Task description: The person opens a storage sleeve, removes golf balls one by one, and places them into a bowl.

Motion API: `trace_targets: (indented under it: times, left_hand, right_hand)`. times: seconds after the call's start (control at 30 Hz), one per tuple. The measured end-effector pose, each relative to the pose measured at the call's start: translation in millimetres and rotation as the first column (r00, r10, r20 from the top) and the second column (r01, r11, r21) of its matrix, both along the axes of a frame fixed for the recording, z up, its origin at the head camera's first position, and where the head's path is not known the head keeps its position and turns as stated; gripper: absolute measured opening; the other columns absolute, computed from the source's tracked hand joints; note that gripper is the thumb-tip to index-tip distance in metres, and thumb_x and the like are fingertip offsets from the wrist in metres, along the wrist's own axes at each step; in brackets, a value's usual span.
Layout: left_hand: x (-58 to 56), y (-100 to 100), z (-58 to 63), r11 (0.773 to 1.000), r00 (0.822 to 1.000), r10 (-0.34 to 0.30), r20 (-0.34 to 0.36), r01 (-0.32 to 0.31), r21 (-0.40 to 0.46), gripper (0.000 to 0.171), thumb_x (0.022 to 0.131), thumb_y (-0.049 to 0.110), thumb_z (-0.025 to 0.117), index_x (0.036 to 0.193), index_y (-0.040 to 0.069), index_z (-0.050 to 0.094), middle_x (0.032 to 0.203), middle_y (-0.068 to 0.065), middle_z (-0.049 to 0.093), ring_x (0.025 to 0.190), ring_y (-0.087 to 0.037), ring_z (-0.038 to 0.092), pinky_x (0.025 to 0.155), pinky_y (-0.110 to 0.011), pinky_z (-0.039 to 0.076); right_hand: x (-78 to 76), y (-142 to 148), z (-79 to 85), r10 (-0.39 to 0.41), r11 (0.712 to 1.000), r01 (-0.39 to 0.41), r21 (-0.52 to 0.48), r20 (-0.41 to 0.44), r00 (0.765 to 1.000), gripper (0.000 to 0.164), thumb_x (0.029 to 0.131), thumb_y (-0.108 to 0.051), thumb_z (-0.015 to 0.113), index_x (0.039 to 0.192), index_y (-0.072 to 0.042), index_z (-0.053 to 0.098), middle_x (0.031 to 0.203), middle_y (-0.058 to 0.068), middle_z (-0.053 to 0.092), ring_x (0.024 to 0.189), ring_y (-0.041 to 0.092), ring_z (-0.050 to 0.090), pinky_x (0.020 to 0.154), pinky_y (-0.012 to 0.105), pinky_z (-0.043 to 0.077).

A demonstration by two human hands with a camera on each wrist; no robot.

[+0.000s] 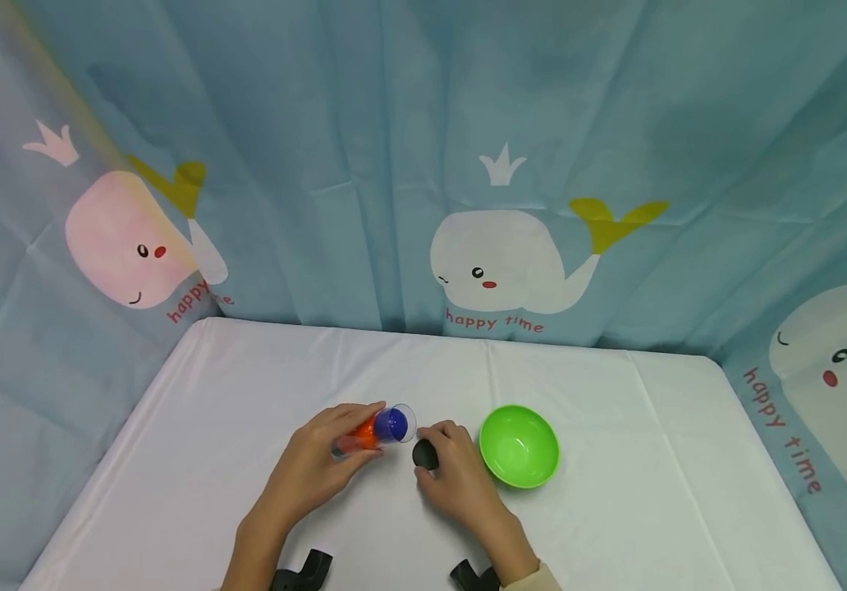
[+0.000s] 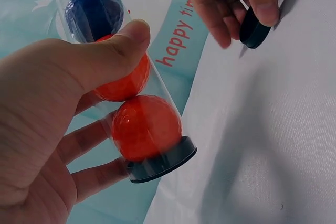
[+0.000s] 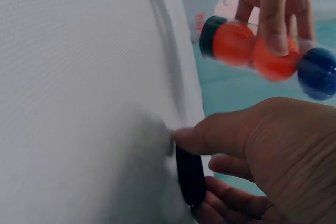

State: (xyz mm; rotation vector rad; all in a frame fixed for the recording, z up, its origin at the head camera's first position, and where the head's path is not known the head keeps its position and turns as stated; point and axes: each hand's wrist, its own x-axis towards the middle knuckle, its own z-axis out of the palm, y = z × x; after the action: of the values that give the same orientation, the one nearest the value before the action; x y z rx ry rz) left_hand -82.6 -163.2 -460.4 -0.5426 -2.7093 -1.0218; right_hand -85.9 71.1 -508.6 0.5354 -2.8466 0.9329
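Note:
My left hand (image 1: 320, 455) grips a clear plastic tube (image 2: 163, 85) around its middle, tilted above the table. Inside sit two orange balls (image 2: 147, 124) and one blue ball (image 2: 94, 14). A black cap (image 2: 163, 161) closes the tube's end beside an orange ball; the end by the blue ball is uncapped. Just to the right, my right hand (image 1: 460, 476) pinches a loose black cap (image 1: 425, 454) between thumb and fingers, apart from the tube. Close by on the right of that hand stands a green bowl (image 1: 492, 468), with nothing seen inside.
A white cloth covers the table (image 1: 630, 492). Behind and beside it hangs a blue curtain (image 1: 350, 246) printed with whales. Black camera mounts (image 1: 305, 570) show by the wrists at the bottom of the head view.

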Motion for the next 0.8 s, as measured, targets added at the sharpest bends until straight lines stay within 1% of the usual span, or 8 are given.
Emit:
trace_targets:
  times: [0.07, 0.13, 0.2, 0.33, 0.43, 0.5, 0.63, 0.8]
  left_hand:
    - [0.3, -0.4, -0.4, 1.0, 1.0, -0.001, -0.009, 0.001, -0.007, 0.074, 0.08, 0.027, 0.094, 0.145, 0.042, 0.063, 0.129, 0.014, 0.073, 0.122, -0.013, 0.07, 0.103, -0.043, 0.06]
    - [-0.1, -0.2, 0.3, 1.0, 1.0, -0.001, -0.014, 0.001, -0.012, 0.075, 0.08, 0.027, 0.094, 0.146, 0.041, 0.062, 0.13, 0.012, 0.073, 0.123, -0.014, 0.07, 0.103, -0.043, 0.06]
    - [-0.3, 0.0, 1.2, 1.0, 1.0, 0.005, -0.014, -0.005, -0.014, 0.073, 0.08, 0.027, 0.094, 0.146, 0.037, 0.064, 0.131, 0.01, 0.074, 0.122, -0.015, 0.07, 0.103, -0.043, 0.06]
    - [0.6, 0.8, 2.6, 0.999, 0.999, 0.039, -0.01, -0.04, -0.023, 0.066, 0.078, 0.029, 0.096, 0.137, 0.028, 0.069, 0.128, 0.006, 0.075, 0.114, -0.014, 0.072, 0.099, -0.042, 0.062]
    - [1.0, 1.1, 3.0, 0.998, 0.998, 0.055, -0.016, -0.056, -0.03, 0.062, 0.076, 0.03, 0.097, 0.131, 0.025, 0.07, 0.123, 0.006, 0.076, 0.109, -0.012, 0.072, 0.096, -0.041, 0.063]
    - [0.9, 1.0, 2.8, 0.998, 0.998, 0.052, -0.026, -0.053, -0.036, 0.06, 0.076, 0.031, 0.097, 0.13, 0.025, 0.071, 0.123, 0.005, 0.076, 0.11, -0.013, 0.072, 0.096, -0.042, 0.063]
    - [1.2, 0.3, 2.1, 0.998, 0.998, 0.039, -0.039, -0.041, -0.051, 0.059, 0.077, 0.03, 0.096, 0.13, 0.026, 0.071, 0.126, 0.005, 0.075, 0.115, -0.015, 0.072, 0.098, -0.043, 0.062]
    - [1.0, 0.4, 3.0, 0.998, 0.998, 0.021, -0.054, -0.025, -0.058, 0.058, 0.079, 0.028, 0.095, 0.132, 0.028, 0.072, 0.13, 0.007, 0.074, 0.121, -0.016, 0.069, 0.103, -0.045, 0.06]
  right_hand:
    - [2.0, -0.6, 4.3, 0.003, 1.0, -0.003, 0.005, -0.014, 1.0, 0.048, 0.082, -0.013, 0.087, 0.128, -0.006, 0.073, 0.122, 0.012, 0.067, 0.112, 0.025, 0.065, 0.096, 0.041, 0.059]
    - [4.2, -0.6, 12.9, 0.005, 1.0, -0.005, 0.001, -0.018, 1.0, 0.05, 0.084, -0.017, 0.087, 0.131, -0.008, 0.072, 0.127, 0.012, 0.065, 0.117, 0.026, 0.065, 0.101, 0.042, 0.059]
    - [6.2, 0.3, 24.0, 0.009, 1.0, -0.009, -0.018, -0.02, 1.0, 0.05, 0.086, -0.019, 0.087, 0.133, -0.01, 0.071, 0.131, 0.011, 0.063, 0.122, 0.027, 0.065, 0.105, 0.043, 0.058]
    - [10.3, 4.6, 45.1, 0.005, 0.998, -0.005, -0.067, -0.002, 1.0, 0.048, 0.09, -0.022, 0.085, 0.135, -0.014, 0.07, 0.134, 0.007, 0.062, 0.125, 0.024, 0.065, 0.107, 0.042, 0.058]
    - [11.8, 9.4, 55.5, 0.001, 0.993, 0.001, -0.116, 0.022, 1.0, 0.048, 0.091, -0.021, 0.085, 0.136, -0.015, 0.069, 0.133, 0.003, 0.063, 0.125, 0.022, 0.066, 0.107, 0.041, 0.058]
    - [11.9, 12.9, 60.2, 0.006, 0.987, 0.001, -0.163, 0.045, 0.999, 0.048, 0.091, -0.019, 0.085, 0.136, -0.015, 0.069, 0.132, 0.001, 0.064, 0.124, 0.021, 0.067, 0.107, 0.042, 0.058]
    - [11.0, 19.4, 64.5, 0.019, 0.968, 0.003, -0.251, 0.088, 0.996, 0.048, 0.091, -0.016, 0.084, 0.136, -0.019, 0.069, 0.131, -0.002, 0.067, 0.119, 0.017, 0.068, 0.104, 0.042, 0.059]
    - [9.2, 24.6, 67.3, 0.037, 0.943, 0.002, -0.334, 0.108, 0.993, 0.047, 0.092, -0.013, 0.083, 0.134, -0.025, 0.069, 0.129, -0.006, 0.068, 0.114, 0.014, 0.07, 0.101, 0.041, 0.061]
